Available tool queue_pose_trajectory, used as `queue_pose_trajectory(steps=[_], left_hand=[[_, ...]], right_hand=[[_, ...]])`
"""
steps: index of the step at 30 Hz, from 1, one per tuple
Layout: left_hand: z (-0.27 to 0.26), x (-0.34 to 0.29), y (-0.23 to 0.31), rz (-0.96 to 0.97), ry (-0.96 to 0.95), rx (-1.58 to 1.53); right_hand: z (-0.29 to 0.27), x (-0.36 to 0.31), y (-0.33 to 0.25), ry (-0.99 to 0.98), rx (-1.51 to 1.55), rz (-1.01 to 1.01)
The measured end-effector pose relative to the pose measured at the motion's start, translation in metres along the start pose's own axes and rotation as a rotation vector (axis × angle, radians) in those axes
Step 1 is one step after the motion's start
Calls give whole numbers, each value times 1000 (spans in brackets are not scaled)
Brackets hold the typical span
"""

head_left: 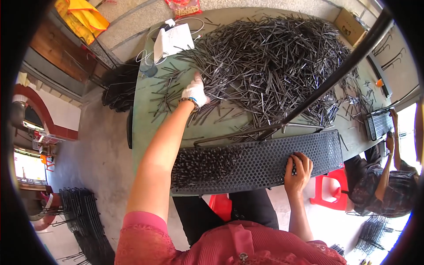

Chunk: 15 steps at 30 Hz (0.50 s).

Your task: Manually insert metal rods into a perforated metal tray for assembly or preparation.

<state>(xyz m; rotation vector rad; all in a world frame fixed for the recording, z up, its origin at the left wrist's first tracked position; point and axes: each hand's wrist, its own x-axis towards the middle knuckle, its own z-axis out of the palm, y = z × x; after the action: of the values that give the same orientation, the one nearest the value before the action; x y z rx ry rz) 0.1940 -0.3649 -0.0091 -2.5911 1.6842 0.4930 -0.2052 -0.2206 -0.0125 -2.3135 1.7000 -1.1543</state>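
My left hand (195, 92), in a white glove with a bracelet at the wrist, reaches to the near left edge of a big heap of thin black rods (274, 66). Its fingers are apart among the loose rods, and no rod shows clearly in its grasp. A long dark perforated panel (260, 163) lies across in front of me, above my lap. Short black pieces (203, 167) stand packed in the holes of its left part. My bare right hand (299, 170) rests on the panel's right part with curled fingers. Small dark bits show between thumb and fingers, too small to name.
A green table (145, 123) bears the heap. A thick black bar (335, 73) slants over it from the panel's frame. At the back left are a white device with cables (174, 39) and a glass (148, 69). Another person (384, 185) sits at right beside a red stool (331, 190).
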Motion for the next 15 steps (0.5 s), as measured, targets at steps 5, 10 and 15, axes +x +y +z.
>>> queue_pose_trajectory(steps=[5, 10, 15], left_hand=[[7, -39, -11, 257, 0, 59], [-20, -66, 2, 146, -110, 222], [-16, -29, -8, 44, -365, 191]], right_hand=[[1, -1, 1, 4, 7, -6], [-2, -3, 3, -4, 0, 9], [-1, 0, -2, -9, 15, -13]])
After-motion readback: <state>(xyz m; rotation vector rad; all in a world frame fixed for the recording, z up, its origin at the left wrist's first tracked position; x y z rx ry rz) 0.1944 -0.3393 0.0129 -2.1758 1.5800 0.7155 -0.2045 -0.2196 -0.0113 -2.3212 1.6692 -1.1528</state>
